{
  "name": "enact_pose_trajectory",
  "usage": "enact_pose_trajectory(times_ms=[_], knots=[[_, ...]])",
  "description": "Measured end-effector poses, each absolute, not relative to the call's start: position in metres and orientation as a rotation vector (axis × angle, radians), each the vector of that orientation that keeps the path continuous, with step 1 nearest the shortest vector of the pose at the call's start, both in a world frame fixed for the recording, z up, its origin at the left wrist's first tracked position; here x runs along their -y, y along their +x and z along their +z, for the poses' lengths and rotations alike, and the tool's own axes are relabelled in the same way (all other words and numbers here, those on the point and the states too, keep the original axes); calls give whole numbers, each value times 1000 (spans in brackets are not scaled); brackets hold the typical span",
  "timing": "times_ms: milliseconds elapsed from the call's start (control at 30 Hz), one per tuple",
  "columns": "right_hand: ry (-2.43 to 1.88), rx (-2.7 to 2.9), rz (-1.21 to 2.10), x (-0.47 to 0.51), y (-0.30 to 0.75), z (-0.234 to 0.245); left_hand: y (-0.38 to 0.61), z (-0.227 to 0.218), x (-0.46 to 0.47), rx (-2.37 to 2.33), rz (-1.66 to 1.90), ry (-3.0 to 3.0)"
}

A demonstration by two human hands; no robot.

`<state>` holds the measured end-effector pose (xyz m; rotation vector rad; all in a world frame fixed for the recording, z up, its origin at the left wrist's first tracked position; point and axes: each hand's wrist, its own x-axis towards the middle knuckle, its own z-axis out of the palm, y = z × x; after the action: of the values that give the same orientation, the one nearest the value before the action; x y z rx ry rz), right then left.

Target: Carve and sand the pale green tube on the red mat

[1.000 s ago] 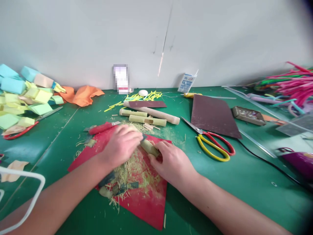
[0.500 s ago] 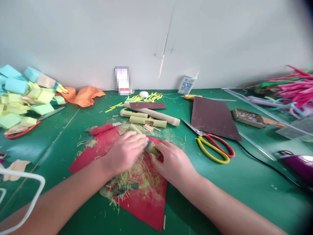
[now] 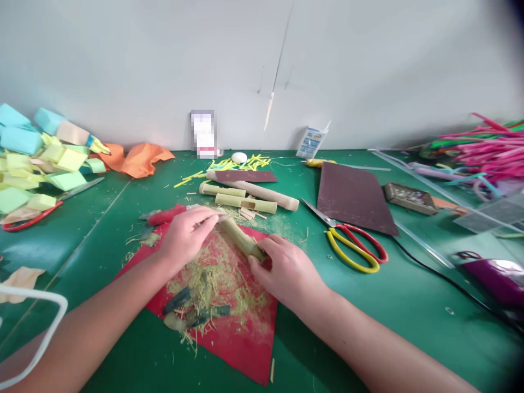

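Observation:
A pale green bamboo tube (image 3: 237,236) lies slantwise above the red sheet (image 3: 249,349). My right hand (image 3: 286,267) is closed around its near end, thumb below and fingers on top. At the tube's far end is my left hand (image 3: 188,232), its fingers pinched together. Whatever that pinch holds is hidden. Fine shavings (image 3: 213,278) and dark curled scraps (image 3: 178,300) litter the sheet. Just beyond my left hand lies a red-handled knife (image 3: 161,217). Two more bamboo tubes (image 3: 256,203) and a thicker pale stick (image 3: 276,195) rest farther back.
Scissors with red and yellow handles (image 3: 356,248) lie to the right, beside a dark brown sheet (image 3: 354,196). A metal box (image 3: 411,199) and a purple tool with a black cord (image 3: 497,281) are farther right. Folded paper pieces (image 3: 45,164) are heaped left.
My left hand has slid away from the tube's middle to its far left end, uncovering the tube. The dark piece by its fingers no longer shows. My right hand keeps its grip.

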<state>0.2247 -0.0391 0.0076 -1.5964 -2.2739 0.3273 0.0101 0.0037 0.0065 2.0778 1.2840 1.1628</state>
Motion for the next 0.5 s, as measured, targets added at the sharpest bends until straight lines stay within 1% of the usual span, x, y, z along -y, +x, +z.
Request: enact_pose_trajectory(times_ms=[67,167,333,500], knots=[[-1591,2277,334,39,225,7,8,7,-5,-1377,1129,1710],[-1579,2267,322,38,226,5,9,5,-5,-1314,1109,1395],[-1581,2275,331,38,226,6,11,2,-5,-1176,1145,1187],[-1594,2271,343,39,225,9,11,3,-5,-1236,1153,1171]])
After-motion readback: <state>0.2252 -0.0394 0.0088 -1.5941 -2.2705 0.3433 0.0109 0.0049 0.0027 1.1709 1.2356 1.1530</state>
